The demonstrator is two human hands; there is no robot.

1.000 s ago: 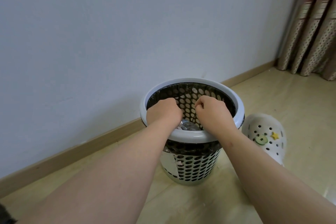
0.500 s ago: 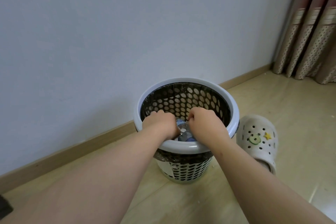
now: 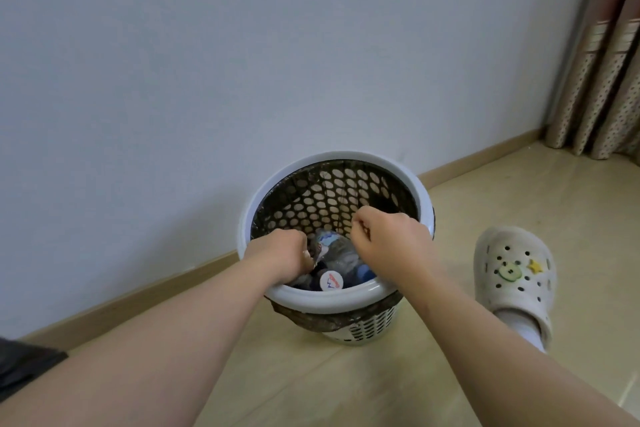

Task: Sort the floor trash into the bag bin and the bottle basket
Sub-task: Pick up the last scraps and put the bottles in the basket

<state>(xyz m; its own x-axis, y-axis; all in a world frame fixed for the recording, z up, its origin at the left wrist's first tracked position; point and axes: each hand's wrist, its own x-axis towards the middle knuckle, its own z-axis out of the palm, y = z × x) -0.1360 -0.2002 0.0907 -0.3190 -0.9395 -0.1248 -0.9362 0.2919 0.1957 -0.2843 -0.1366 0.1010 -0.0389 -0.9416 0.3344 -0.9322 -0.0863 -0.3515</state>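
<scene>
A white perforated bin [image 3: 332,300] lined with a black bag [image 3: 311,317] stands on the floor by the wall. Inside lie a crumpled clear plastic bottle [image 3: 337,250], a round white cap [image 3: 330,281] and some blue pieces. My left hand [image 3: 280,255] reaches over the near rim into the bin, its fingers curled onto the left end of the crumpled bottle. My right hand [image 3: 391,239] hovers over the right side of the opening as a closed fist, with nothing visible in it. The bottle basket is out of view.
The bin stands close to the pale wall and its wooden skirting [image 3: 138,298]. My foot in a white clog [image 3: 512,270] rests on the tan floor just right of the bin. Patterned curtains [image 3: 602,80] hang at the far right.
Both fists were close together, low over the bin's contents. They have since moved apart, the right hand rising toward the right rim, and the bottle and cap now show between them.
</scene>
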